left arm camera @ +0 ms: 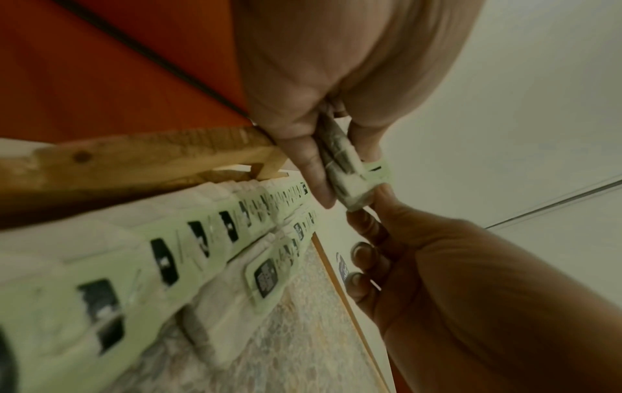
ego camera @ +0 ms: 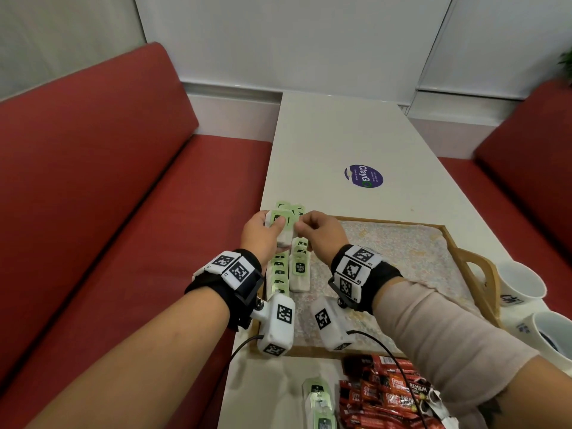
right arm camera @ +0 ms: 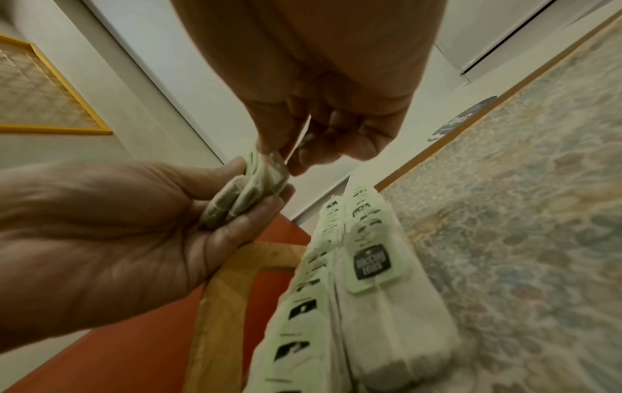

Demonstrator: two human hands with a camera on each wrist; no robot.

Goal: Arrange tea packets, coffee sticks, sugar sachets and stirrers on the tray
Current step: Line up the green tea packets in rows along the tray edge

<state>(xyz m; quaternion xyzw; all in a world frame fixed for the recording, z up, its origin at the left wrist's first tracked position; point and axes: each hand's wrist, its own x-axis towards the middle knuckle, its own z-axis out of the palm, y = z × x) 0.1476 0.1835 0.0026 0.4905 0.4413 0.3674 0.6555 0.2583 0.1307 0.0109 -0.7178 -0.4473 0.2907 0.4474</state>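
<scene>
Now the left hand [ego camera: 263,232] clutches a small stack of tea bags [ego camera: 280,221] above the tray's [ego camera: 464,252] nine-o'clock edge, the right hand [ego camera: 318,233] pinching one off — light, soft, crushable things, best taken by the paper tag.

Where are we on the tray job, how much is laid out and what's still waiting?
Done: two rows of tea packets lie along the left edge of the tray. In hand: the left hand holds a small stack of tea packets, and the right hand pinches one off it. Left: more loose tea packets and the red coffee sticks lie on the table. No sugar sachets or stirrers are visible.
</scene>
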